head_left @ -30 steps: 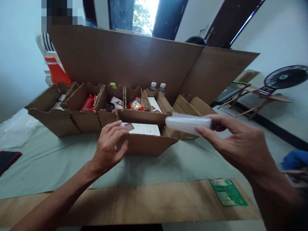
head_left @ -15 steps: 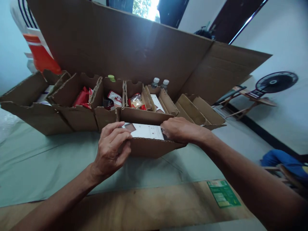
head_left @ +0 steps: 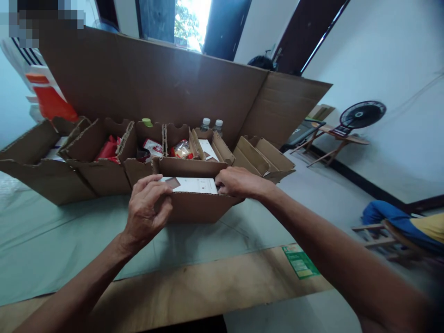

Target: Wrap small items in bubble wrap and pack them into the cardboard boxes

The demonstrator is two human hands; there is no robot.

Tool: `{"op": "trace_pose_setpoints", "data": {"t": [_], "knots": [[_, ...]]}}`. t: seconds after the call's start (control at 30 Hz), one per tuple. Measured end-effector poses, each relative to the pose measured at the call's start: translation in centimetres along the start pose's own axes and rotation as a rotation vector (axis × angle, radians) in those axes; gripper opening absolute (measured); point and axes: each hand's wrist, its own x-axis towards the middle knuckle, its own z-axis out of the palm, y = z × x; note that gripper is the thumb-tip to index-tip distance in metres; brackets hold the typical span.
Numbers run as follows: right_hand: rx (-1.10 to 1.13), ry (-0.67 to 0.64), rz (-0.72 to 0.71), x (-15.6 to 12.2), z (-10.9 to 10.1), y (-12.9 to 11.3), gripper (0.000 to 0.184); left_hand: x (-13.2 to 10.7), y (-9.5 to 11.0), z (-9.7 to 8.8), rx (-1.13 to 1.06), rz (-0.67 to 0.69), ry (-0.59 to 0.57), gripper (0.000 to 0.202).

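A small open cardboard box [head_left: 194, 208] stands on the green cloth, and a flat white carton [head_left: 197, 185] with a dark picture at its left end lies inside it. My left hand [head_left: 147, 210] is at the box's left end, fingers bent over the corner by the carton and thumb lower on the outside. My right hand [head_left: 239, 181] is closed at the box's right end, its fingertips down inside beside the carton. What those fingertips hold, if anything, is hidden.
Behind stands a row of cardboard bins [head_left: 93, 178] with red packets [head_left: 110, 148], bagged food [head_left: 182, 149] and another white carton [head_left: 209, 150]. A tall cardboard panel [head_left: 156, 78] rises behind the bins, near capped bottles [head_left: 205, 124]. A fan [head_left: 362, 114] and a seated person [head_left: 381, 217] are at right.
The view has shifted, so the scene sits farther left. My right hand still works at the box's right end, with its fingers slightly more raised. My left hand stays at the left end.
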Motion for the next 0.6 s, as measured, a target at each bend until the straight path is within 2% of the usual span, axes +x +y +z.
{"op": "trace_pose_setpoints", "data": {"t": [0.07, 0.13, 0.2, 0.27, 0.33, 0.37, 0.4, 0.47, 0.53, 0.6], "knots": [[0.023, 0.004, -0.006, -0.4, -0.2, 0.3, 0.015, 0.0, 0.2, -0.1, 0.019, 0.007, -0.013, 0.017], [0.097, 0.098, 0.007, -1.6, -0.5, 0.8, 0.013, 0.0, 0.5, -0.3, 0.031, 0.008, -0.011, 0.017], [0.253, 0.322, 0.035, -3.9, -0.4, 1.4, 0.014, -0.5, 0.8, -0.6, 0.038, -0.008, 0.029, 0.027], [0.434, 0.606, 0.086, -6.9, 0.7, 2.1, 0.019, -1.5, 0.8, -0.9, 0.043, -0.045, 0.087, 0.055], [0.549, 0.816, 0.161, -9.6, 3.2, 2.7, 0.021, -3.3, 0.5, -1.3, 0.03, -0.132, 0.1, 0.083], [0.592, 0.872, 0.196, -10.6, 4.9, 2.9, 0.02, -4.3, 0.2, -1.5, 0.012, -0.206, 0.08, 0.092], [0.639, 0.885, 0.218, -11.3, 6.9, 2.9, 0.02, -5.4, -0.1, -1.6, -0.016, -0.302, 0.043, 0.097], [0.753, 0.807, 0.218, -11.2, 11.0, 2.5, 0.035, -7.3, -0.8, -1.7, -0.093, -0.53, -0.046, 0.098], [0.874, 0.692, 0.189, -9.8, 14.6, 1.4, 0.056, -8.3, -1.2, -1.3, -0.184, -0.713, -0.111, 0.098], [0.98, 0.628, 0.164, -7.5, 17.0, 0.0, 0.065, -8.3, -1.2, -0.4, -0.293, -0.796, -0.154, 0.097]]}}
